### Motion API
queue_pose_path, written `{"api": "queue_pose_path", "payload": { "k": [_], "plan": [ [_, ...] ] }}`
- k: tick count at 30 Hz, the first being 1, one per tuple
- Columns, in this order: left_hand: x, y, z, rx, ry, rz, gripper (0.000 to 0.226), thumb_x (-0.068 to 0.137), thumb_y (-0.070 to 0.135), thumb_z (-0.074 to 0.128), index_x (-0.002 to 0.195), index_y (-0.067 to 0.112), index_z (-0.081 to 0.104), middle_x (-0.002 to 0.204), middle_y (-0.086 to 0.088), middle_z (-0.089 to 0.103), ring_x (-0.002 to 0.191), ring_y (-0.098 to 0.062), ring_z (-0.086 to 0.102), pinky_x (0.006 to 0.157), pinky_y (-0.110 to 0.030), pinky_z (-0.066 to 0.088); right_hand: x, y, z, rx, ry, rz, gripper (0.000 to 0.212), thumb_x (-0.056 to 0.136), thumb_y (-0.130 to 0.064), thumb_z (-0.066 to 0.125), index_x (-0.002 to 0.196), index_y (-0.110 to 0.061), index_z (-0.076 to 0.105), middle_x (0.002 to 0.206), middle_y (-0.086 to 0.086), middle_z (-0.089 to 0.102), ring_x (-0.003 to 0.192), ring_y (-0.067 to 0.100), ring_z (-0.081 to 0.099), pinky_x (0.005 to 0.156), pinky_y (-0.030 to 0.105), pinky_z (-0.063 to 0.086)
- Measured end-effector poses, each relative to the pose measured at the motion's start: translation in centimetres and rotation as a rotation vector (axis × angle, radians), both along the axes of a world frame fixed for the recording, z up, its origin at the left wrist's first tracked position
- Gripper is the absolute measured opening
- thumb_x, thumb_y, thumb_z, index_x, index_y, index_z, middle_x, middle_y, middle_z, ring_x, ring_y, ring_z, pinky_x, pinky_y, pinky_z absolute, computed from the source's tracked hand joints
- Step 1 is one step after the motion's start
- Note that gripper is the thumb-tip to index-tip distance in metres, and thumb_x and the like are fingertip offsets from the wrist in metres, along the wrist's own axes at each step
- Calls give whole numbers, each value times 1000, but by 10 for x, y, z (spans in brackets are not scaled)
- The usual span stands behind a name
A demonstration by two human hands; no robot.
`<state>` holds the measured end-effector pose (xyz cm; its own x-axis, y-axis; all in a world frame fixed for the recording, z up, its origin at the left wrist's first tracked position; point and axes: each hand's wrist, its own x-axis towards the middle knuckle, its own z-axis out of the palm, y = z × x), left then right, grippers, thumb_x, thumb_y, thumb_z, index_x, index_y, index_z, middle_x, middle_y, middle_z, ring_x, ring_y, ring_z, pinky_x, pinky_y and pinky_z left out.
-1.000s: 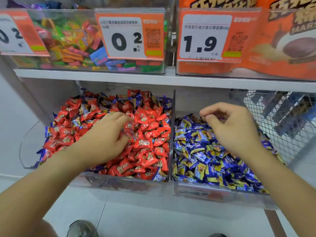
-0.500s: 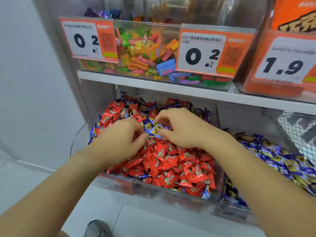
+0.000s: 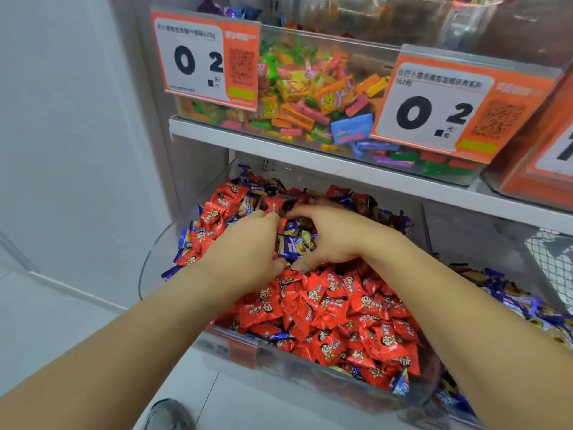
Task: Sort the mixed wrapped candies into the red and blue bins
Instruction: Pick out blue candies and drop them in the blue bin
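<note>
Both of your hands have closed in on the cluster of blue candies [image 3: 293,243] buried mid-pile in the red bin [image 3: 325,308]. Your right hand [image 3: 335,240] has left the blue bin [image 3: 511,308] and now cups them, fingers curled; your left hand [image 3: 248,252] curls against them too. You're gathering strays to move across.

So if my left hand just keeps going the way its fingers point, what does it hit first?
Most likely the red candies heaped at the back of the red bin, just past your left hand and its fingertips. Stray blue candies sit to its right, in front of your right hand. Depth is hard to judge here.
</note>
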<state>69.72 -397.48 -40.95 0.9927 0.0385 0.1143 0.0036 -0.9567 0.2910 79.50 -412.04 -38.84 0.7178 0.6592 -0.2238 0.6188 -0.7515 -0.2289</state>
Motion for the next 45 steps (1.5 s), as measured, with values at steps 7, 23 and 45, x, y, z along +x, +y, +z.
{"api": "queue_pose_path", "payload": {
  "k": [7, 23, 45],
  "plan": [
    [6, -8, -3, 36, 51, -56, 72, 85, 53, 66, 139, 11, 44, 122, -9, 56, 113, -25, 55, 95, -36, 47, 2, -5, -9, 132, 46, 39, 81, 67, -43, 90, 136, -32, 50, 118, -9, 53, 85, 7, 47, 64, 17, 35],
    [-10, -9, 22, -409, -292, -122, 52, 86, 31, 73, 135, 26, 57, 115, 9, 65, 96, -3, 61, 81, -9, 43, -35, -40, 25, 749, 262, -48, 30, 80, -16, 83, 107, -20, 70, 96, 6, 74, 81, 30, 70, 77, 49, 58],
    [-17, -37, 17, -1218, 109, -58, 18, 100, 4, 51, 114, 8, 61, 96, -17, 65, 67, -13, 67, 59, -23, 54, -84, -100, 17, 1039, 367, -484, 13, 89, -16, 73, 101, -21, 71, 95, 0, 75, 59, 29, 72, 62, 31, 58]
  ]
}}
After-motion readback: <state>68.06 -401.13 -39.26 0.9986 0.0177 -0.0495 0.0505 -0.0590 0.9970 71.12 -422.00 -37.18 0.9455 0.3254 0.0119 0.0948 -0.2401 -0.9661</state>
